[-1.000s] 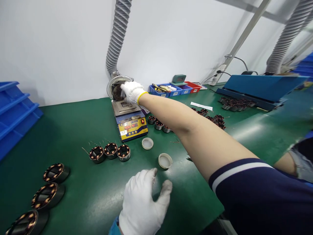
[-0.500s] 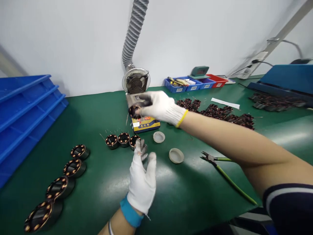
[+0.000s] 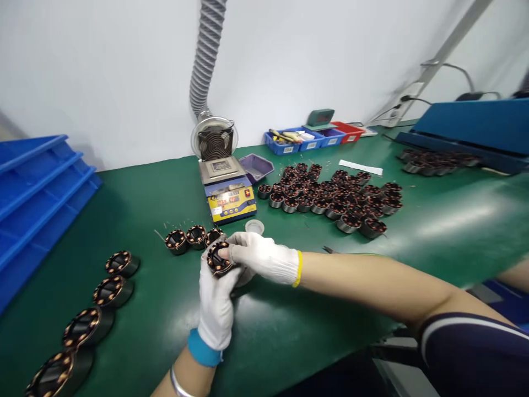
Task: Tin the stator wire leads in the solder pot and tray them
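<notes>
"What's moved?"

"The right hand [image 3: 264, 258]. Half a second ago it had a stator right up against the yellow-fronted digital unit [image 3: 232, 204]; now it's nearer the person, meeting the left hand [image 3: 215, 303], whose fingers were empty then."

"And the big things around them?"

"The green counter [image 3: 165, 331] carries it all. Well to the unit's right is a long blue housing [image 3: 475, 129] with stators massed in front; to its left, stacked blue trays [image 3: 41, 204]. A grey ribbed hose [image 3: 208, 52] comes down behind the unit to a round hood with a fan [image 3: 215, 143]."

"Smaller?"

"Behind and right of the unit, blue bins [image 3: 283, 146] and a red bin [image 3: 346, 132]; just beside its right side, a purple tray [image 3: 256, 167]."

"The stators?"

"A big cluster of stators [image 3: 326, 193] right of the unit, a slanting row of four [image 3: 88, 328] to its front left, and three more [image 3: 196, 237] close in front."

"What are the fingers doing?"

"Both hands' fingers are grasping one copper-wound stator [image 3: 215, 266] in front of the unit: the left cups it from below, the right pinches its right edge."

"Smallest?"

"A shallow white dish [image 3: 254, 226] just in front of the unit, partly hidden by the right hand."
</notes>
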The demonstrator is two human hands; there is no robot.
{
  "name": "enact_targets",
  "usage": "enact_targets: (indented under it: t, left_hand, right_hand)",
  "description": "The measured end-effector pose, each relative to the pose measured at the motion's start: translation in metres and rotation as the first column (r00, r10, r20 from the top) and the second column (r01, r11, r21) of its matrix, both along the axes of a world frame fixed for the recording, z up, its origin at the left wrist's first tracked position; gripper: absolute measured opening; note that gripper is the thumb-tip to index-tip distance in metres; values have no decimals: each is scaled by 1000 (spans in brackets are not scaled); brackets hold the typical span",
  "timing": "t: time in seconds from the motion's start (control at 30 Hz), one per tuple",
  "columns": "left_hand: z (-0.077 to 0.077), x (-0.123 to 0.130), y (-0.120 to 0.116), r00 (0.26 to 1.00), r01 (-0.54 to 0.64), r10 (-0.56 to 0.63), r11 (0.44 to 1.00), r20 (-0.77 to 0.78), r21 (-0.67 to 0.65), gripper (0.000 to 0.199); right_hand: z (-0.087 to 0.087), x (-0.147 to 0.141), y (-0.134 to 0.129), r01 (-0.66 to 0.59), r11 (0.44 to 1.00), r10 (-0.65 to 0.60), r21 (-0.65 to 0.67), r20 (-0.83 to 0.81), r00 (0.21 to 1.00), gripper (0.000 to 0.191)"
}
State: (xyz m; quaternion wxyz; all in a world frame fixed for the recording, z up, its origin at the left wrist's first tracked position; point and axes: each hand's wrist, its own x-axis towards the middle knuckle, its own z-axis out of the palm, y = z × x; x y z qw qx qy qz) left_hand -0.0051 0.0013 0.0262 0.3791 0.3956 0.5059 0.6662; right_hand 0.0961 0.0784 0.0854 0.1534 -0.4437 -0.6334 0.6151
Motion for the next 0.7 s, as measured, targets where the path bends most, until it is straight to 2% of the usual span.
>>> enact_targets:
  t: [0.03, 0.07, 0.13, 0.2, 0.3, 0.47, 0.53, 0.6, 0.63, 0.7]
  left_hand:
    - [0, 0, 0, 995, 47, -50, 998, 84, 41, 57]
    - [1, 0, 0, 982, 70, -82, 995, 169, 76, 54]
    - [4, -4, 2, 957, 70, -95, 993, 276, 98, 46]
    - [9, -9, 5, 963, 79, -90, 996, 255, 51, 39]
    - [15, -18, 10, 986, 114, -109, 993, 130, -33, 29]
    - [14, -22, 11, 986, 140, -133, 988, 97, -68, 27]
    - [11, -21, 10, 988, 138, -132, 988, 80, -71, 30]
    - [8, -18, 8, 992, 117, -114, 992, 55, -57, 34]
    - [7, -17, 7, 993, 107, -105, 993, 54, -44, 37]
    - [5, -12, 5, 993, 94, -92, 995, 67, -26, 47]
  right_hand:
    - [1, 2, 1, -18, 993, 13, -119, -40, 999, 25]
    - [2, 4, 2, -25, 982, 12, -185, -69, 998, 27]
    - [3, 9, 3, -5, 979, -9, -203, -68, 998, 34]
    - [4, 13, 3, 19, 982, -24, -187, -23, 999, 42]
    - [4, 18, 2, 3, 984, -3, -176, 1, 1000, 44]
    - [1, 21, -3, -17, 992, 20, -128, 24, 1000, 42]
    - [1, 22, -3, -22, 999, 24, -39, 60, 998, 37]
    - [5, 24, 1, -55, 988, 36, 145, 126, 991, 33]
    - [9, 25, 6, -72, 961, 26, 267, 173, 985, 34]
    - [23, 28, 20, -101, 846, -63, 523, 287, 956, 43]
